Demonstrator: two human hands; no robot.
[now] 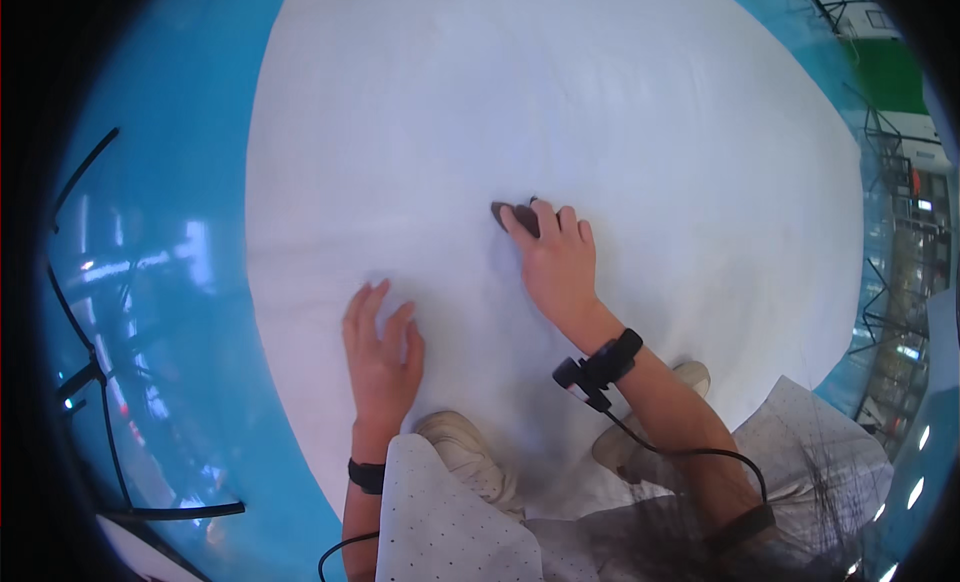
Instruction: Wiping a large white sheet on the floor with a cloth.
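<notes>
A large white sheet [465,117] lies on the glossy blue floor. Near its middle my right hand [559,259] grips a small dark object [525,218], its fingers curled over the top; what the object is cannot be told. My left hand [382,342] is lower and to the left, over the sheet, fingers apart and bent, holding nothing. Both wrists wear black bands; a small black device [596,368] with a cable is strapped to the right one.
Two pale shoes [465,451] stand on the sheet's near part, below the hands. Black stand legs [97,372] rest on the blue floor [180,177] at the left. Metal frames and shelving [900,282] line the far right. Patterned light fabric [450,514] covers the legs.
</notes>
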